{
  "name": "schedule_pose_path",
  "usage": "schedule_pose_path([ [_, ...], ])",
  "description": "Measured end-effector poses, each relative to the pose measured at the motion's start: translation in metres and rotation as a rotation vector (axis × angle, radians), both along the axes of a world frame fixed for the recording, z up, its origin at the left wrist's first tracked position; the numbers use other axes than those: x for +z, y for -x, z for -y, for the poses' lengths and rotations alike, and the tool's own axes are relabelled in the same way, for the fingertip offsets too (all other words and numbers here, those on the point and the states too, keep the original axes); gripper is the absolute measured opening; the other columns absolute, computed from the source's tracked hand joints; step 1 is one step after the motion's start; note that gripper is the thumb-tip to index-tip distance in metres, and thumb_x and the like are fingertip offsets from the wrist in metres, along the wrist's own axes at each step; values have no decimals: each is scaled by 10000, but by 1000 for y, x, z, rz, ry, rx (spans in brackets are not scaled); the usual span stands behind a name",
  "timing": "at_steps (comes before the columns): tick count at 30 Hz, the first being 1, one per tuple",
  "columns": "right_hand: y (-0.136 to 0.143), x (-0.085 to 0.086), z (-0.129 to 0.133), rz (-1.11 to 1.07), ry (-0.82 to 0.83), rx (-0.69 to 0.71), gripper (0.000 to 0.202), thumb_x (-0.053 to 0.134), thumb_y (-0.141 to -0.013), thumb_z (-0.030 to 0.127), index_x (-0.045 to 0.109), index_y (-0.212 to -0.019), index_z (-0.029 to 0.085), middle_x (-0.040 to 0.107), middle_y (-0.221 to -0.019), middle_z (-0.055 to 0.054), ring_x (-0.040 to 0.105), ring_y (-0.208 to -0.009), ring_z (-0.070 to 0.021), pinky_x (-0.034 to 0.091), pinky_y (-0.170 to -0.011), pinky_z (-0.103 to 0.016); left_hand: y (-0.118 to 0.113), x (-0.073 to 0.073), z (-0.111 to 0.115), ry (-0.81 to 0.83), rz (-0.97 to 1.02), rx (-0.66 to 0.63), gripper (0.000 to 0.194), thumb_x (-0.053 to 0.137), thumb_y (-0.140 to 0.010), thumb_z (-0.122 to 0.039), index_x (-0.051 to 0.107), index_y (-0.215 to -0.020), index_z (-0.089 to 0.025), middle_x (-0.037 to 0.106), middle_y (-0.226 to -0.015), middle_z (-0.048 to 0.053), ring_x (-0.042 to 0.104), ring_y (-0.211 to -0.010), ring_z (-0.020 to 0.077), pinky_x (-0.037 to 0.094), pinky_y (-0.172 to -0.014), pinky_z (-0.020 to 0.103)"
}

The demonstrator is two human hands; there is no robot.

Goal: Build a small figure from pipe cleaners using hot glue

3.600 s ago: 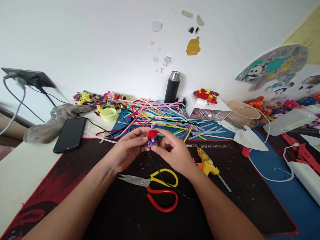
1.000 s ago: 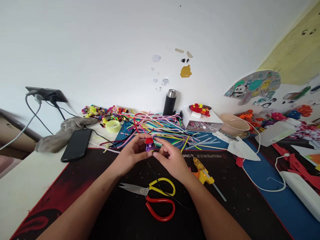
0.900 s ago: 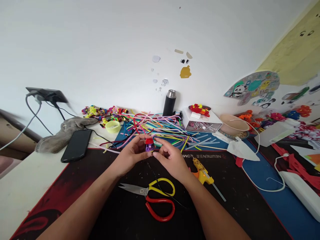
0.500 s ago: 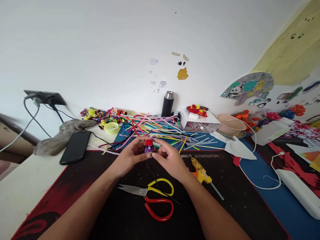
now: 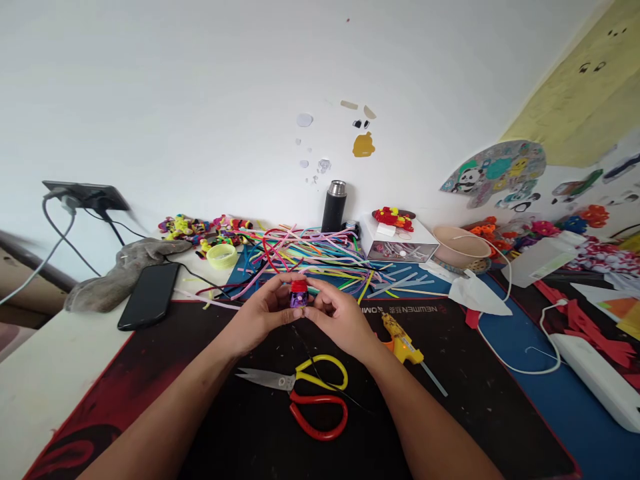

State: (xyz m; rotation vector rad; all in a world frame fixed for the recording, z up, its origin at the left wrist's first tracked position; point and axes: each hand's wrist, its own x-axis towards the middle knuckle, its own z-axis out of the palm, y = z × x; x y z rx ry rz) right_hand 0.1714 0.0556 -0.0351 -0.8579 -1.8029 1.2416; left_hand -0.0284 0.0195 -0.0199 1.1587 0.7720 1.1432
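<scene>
A small red and purple pipe-cleaner figure (image 5: pixel 299 295) is held upright between both hands. My left hand (image 5: pixel 263 308) pinches it from the left, thumb at the base and fingers near the red top. From the right, my right hand (image 5: pixel 334 313) grips it the same way. Scissors (image 5: pixel 280 381) with one yellow and one red handle lie below the hands on the dark mat (image 5: pixel 230 427). A thin black strand (image 5: pixel 345 395) crosses the yellow handle. Beside my right wrist rests a yellow glue gun (image 5: pixel 404 343) with a glue stick in its back.
A heap of coloured pipe cleaners (image 5: pixel 310 250) lies behind the hands, with a black thermos (image 5: pixel 334 208) beyond. At left are a phone (image 5: pixel 149 297) and a yellow tape roll (image 5: pixel 222 255). A drawer box (image 5: pixel 400 240), a bowl (image 5: pixel 460 247) and a white power strip (image 5: pixel 597 380) stand right.
The figure sits slightly lower and shows a little more of its purple front. Both hands keep their hold; the camera view has shifted slightly.
</scene>
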Motion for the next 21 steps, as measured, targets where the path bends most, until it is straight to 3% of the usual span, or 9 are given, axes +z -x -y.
schedule_pose_path([
  [4, 0, 3, 1, -4, 4, -18, 571, 752, -893, 310, 645, -1443, 203, 527, -708, 55, 465, -623, -126, 379, -610, -279, 1, 2, 2, 3, 45, -15, 568, 844, -875, -235, 659, -1411, -284, 733, -1253, 93, 668, -1142, 262, 527, -941, 350],
  [9, -1, 6, 2, -5, 3, -38, 425, 737, -919, 327, 717, -1326, 206, 581, -718, 35, 466, -627, -129, 380, -614, -282, 0, 0, 2, 97, 212, 46, 430, 688, -981, -296, 711, -1405, -230, 725, -1276, 127, 674, -940, 224, 563, -798, 333],
  [13, -1, 6, 3, -21, 14, -32, 420, 747, -906, 310, 717, -1314, 212, 611, -719, 35, 475, -615, -127, 390, -607, -277, 1, -1, 0, 145, 287, -13, 443, 636, -987, -267, 706, -1423, -229, 739, -1250, 128, 674, -884, 207, 572, -773, 325],
  [21, -1, 8, 3, -51, 50, 22, 435, 760, -902, 320, 707, -1325, 231, 776, -1037, -42, 613, -732, -141, 469, -675, -286, 4, 1, 0, 182, 300, -76, 487, 634, -958, -242, 690, -1441, -215, 764, -1190, 132, 677, -864, 215, 573, -782, 338],
])
